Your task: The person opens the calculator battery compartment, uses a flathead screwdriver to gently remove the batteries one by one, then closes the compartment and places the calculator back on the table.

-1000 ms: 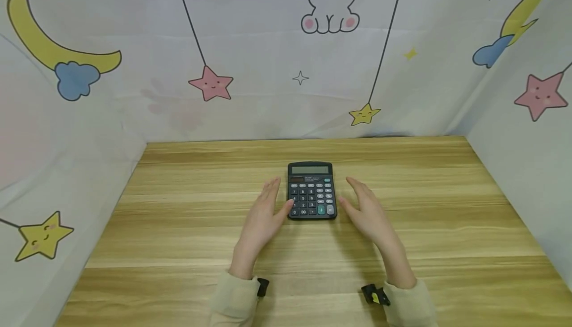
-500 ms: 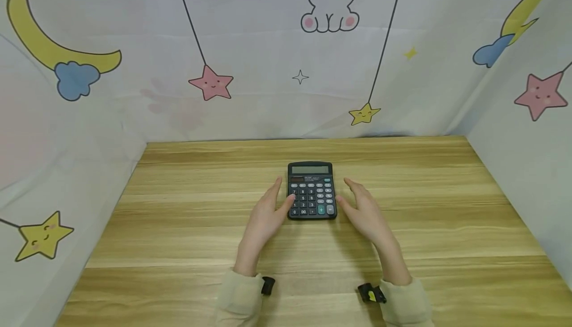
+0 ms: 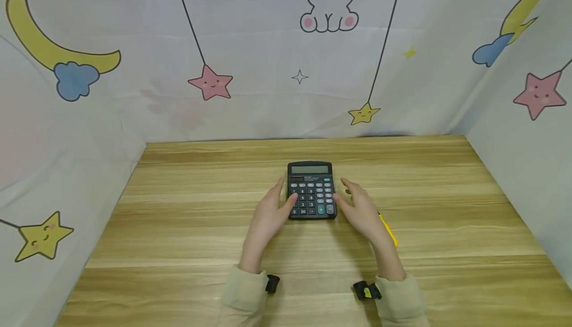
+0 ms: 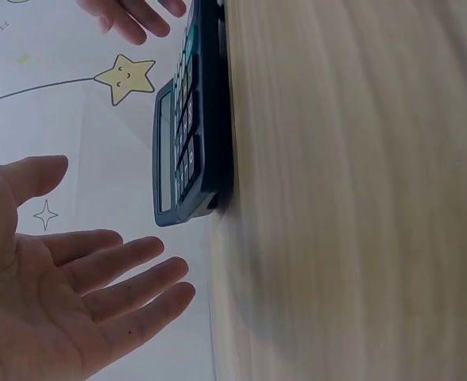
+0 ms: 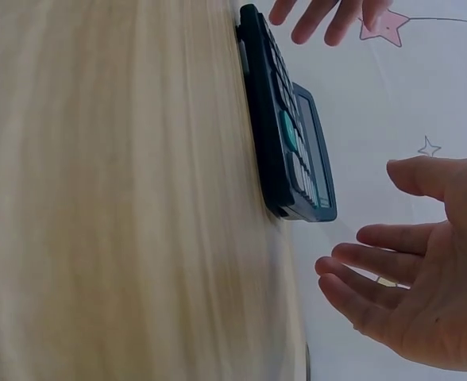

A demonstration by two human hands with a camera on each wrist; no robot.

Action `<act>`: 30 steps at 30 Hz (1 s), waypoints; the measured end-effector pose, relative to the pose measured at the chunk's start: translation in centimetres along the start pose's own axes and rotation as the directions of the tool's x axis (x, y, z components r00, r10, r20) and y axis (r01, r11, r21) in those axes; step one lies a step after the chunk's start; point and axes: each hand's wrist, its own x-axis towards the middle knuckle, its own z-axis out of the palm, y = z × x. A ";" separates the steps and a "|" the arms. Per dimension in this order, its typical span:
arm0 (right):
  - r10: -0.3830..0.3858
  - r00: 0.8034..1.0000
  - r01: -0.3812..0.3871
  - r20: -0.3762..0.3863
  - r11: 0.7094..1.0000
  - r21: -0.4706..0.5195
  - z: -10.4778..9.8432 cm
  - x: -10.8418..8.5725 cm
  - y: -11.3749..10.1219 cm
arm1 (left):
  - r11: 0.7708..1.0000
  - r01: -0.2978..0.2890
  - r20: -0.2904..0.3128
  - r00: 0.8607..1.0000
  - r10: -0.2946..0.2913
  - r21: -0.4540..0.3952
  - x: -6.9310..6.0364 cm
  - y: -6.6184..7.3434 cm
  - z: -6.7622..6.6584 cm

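A black desk calculator (image 3: 311, 205) lies flat on the wooden table, its screen at the far end. My left hand (image 3: 270, 215) is on its left with fingers extended, thumb over the left key columns. In the left wrist view the left hand (image 4: 75, 294) is apart from the calculator (image 4: 210, 119), palm showing. My right hand (image 3: 361, 212) is by the right side, its thumb near the edge; contact is unclear from above. In the right wrist view the right hand (image 5: 416, 278) has loosely bent fingers and holds nothing, apart from the calculator (image 5: 269, 135).
A slim yellow stick-like object (image 3: 389, 231) with a dark end lies just right of my right wrist, partly hidden by it. The wooden table (image 3: 187, 217) is bordered by a white printed cloth (image 3: 268, 113) at the back and both sides.
Both hands have drawn slightly inward toward the calculator, which stays in place. The slim yellow object has come into view beside the right wrist.
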 end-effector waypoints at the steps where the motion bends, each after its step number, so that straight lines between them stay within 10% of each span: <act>1: 0.002 1.000 -0.002 0.003 1.000 0.003 0.1 0.0 0.0 | 1.000 0.006 -0.002 1.000 -0.006 -0.006 0.0 0.0 0.0; 30: 0.048 0.993 -0.053 0.107 0.997 0.051 0.8 1.5 0.0 | 0.978 0.080 -0.009 0.997 -0.083 -0.191 1.2 0.3 1.4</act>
